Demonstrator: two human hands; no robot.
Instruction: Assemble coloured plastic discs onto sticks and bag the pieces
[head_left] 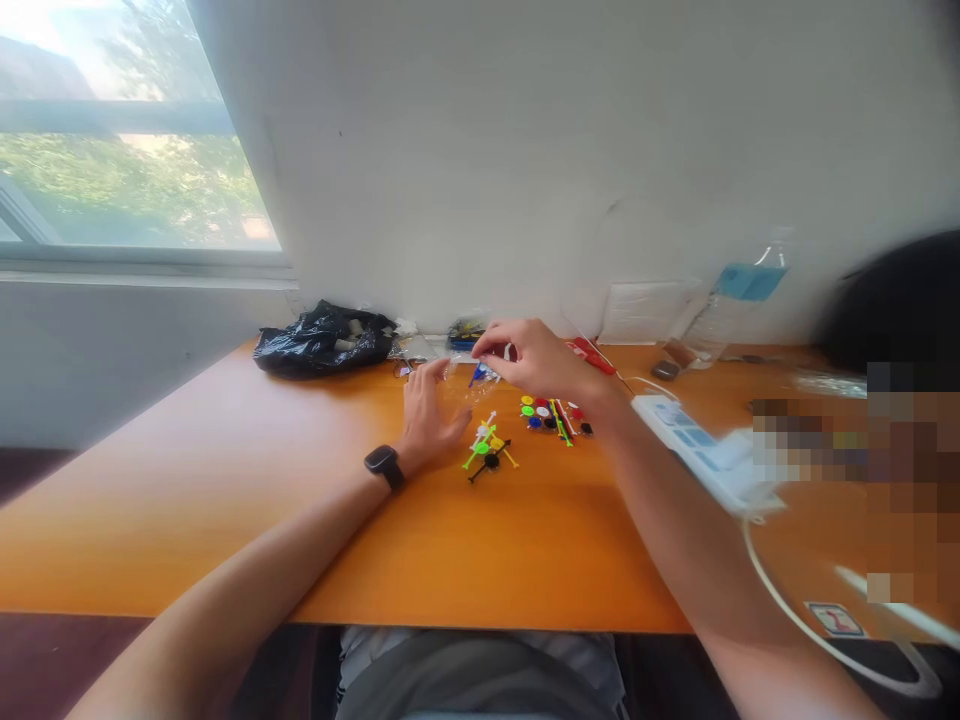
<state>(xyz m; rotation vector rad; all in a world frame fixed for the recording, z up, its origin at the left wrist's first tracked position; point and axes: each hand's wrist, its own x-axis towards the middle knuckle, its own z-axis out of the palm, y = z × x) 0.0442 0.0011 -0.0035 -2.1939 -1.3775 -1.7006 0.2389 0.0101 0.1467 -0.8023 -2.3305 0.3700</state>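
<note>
My right hand [525, 355] is closed in a pinch above the table, with a small blue plastic arrow-shaped piece [477, 374] at its fingertips. Just left of it, my left hand [431, 415] is open, thumb and fingers apart, a black watch on its wrist. Crinkled clear plastic [480, 385] shows between the two hands. In front of them lies a group of spinner-like pieces, round discs with arrows: a green one [481, 448], a black one [492, 461], a yellow one [498, 443] and a white one. Loose coloured discs [542, 411] and arrow sticks [561, 422] lie under my right forearm.
A black plastic bag [322, 340] sits at the back left. Along the wall are small packets [466, 333] and a red tool [592, 355]. A white power strip [694, 450] with its cable lies to the right, near another person's dark hair [900, 300].
</note>
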